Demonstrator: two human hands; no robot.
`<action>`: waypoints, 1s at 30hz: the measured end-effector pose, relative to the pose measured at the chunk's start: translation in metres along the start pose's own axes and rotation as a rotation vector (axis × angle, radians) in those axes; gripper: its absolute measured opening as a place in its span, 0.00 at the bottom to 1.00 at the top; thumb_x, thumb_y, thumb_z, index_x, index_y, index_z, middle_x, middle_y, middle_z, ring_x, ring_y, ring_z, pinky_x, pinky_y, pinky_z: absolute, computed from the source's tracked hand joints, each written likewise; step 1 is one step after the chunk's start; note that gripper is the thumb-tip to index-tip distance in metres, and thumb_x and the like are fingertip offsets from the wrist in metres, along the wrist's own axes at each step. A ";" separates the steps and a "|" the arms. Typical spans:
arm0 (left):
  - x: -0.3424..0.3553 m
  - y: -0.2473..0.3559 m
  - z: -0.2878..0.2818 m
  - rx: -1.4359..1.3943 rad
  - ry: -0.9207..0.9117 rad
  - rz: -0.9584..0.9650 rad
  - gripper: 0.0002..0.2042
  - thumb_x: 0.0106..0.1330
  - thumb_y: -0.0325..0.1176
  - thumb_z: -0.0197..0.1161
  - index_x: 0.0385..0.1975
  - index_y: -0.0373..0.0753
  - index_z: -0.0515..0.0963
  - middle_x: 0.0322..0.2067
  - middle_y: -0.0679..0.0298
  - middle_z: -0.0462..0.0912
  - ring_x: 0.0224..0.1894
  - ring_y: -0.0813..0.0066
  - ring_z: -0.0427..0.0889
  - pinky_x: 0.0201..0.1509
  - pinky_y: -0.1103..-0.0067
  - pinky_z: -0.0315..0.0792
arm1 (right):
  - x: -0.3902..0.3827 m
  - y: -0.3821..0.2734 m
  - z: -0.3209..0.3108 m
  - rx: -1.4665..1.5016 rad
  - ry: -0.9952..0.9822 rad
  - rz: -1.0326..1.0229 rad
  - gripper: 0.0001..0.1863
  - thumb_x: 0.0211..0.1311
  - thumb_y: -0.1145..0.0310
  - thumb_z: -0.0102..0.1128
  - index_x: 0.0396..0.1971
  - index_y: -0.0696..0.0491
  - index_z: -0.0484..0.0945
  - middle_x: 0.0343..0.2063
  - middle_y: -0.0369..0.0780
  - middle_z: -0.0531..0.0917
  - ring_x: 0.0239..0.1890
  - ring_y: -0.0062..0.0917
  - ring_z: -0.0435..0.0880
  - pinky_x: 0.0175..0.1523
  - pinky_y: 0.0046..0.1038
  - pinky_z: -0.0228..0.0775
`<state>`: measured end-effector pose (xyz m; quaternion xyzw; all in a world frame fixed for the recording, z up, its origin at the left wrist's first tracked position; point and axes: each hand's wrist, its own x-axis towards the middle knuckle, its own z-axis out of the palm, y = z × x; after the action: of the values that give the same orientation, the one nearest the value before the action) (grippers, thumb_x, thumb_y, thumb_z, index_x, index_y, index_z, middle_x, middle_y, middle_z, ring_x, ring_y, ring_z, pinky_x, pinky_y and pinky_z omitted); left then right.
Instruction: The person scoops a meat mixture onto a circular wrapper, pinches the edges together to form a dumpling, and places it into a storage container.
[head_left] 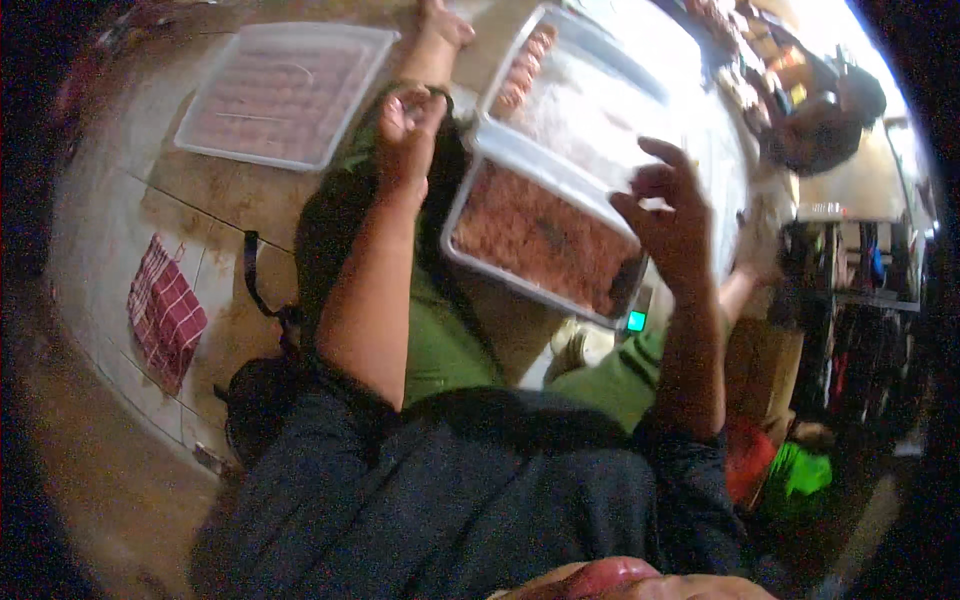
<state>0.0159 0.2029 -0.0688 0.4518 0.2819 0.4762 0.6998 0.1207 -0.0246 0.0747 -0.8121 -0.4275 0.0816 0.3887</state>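
My left hand [410, 130] is raised over my left knee with its palm up. Its fingers curl around a small pinkish patch; whether this is a lump or only residue is hard to tell. My right hand [670, 205] hovers above the right edge of a clear plastic tub of reddish-brown minced mixture [545, 240], its thumb and fingers apart and nothing visible between them. Just beyond stands another clear tub [585, 140], with a row of shaped pinkish pieces [525, 72] along its left side and a bright whitish bottom.
A whitish translucent container [255, 160] with rows of pinkish pieces sits on the floor at the far left. A red checked cloth [167, 315] lies nearer, beside a black strap [255, 275]. Shelves [850, 290] and a bright green item [800, 470] are on the right.
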 end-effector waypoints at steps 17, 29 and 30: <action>-0.061 0.019 0.034 0.045 -0.243 0.236 0.08 0.61 0.24 0.57 0.40 0.35 0.73 0.41 0.61 0.77 0.40 0.73 0.79 0.40 0.82 0.71 | -0.218 0.186 0.016 -0.575 -0.238 0.471 0.11 0.49 0.67 0.59 0.35 0.50 0.79 0.35 0.46 0.80 0.37 0.40 0.79 0.41 0.34 0.71; -0.057 0.006 0.035 0.028 -0.254 0.121 0.06 0.62 0.26 0.57 0.37 0.37 0.73 0.38 0.61 0.78 0.37 0.76 0.78 0.37 0.83 0.69 | -0.224 0.176 0.001 -0.611 -0.161 0.444 0.05 0.53 0.66 0.56 0.30 0.48 0.76 0.37 0.39 0.77 0.37 0.38 0.78 0.37 0.33 0.69; -0.057 0.006 0.037 0.035 -0.267 0.116 0.06 0.62 0.26 0.57 0.37 0.37 0.73 0.38 0.61 0.78 0.37 0.77 0.78 0.36 0.84 0.68 | -0.226 0.170 -0.004 -0.630 -0.174 0.480 0.05 0.53 0.66 0.57 0.30 0.48 0.76 0.38 0.39 0.77 0.38 0.39 0.78 0.38 0.33 0.69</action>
<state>0.0222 0.1379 -0.0489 0.5387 0.1680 0.4464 0.6944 0.0893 -0.2544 -0.0870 -0.9583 -0.2610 0.1035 0.0533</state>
